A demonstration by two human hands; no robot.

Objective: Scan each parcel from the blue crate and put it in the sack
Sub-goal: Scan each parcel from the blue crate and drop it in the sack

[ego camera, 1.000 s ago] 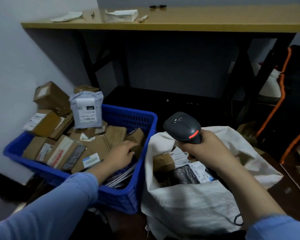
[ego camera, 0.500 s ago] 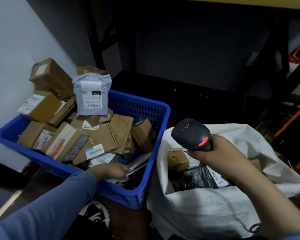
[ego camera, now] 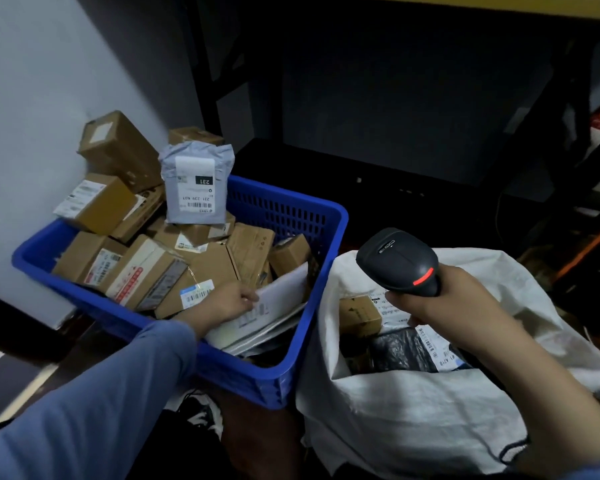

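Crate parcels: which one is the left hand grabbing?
The topmost flat white envelope in the blue crate's near-right corner; the left hand grips its edge. The rest lie untouched.

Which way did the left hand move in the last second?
Yes, it moved: against the blue crate, the left hand came off the brown boxes toward the near wall, now gripping a white mailer.

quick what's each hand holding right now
Left hand: pinches the white envelope in the blue crate.
Right hand: grips the black scanner over the sack.

Dim, bluish indoor light; deep shadow at top; soft, wide-angle bending at edges
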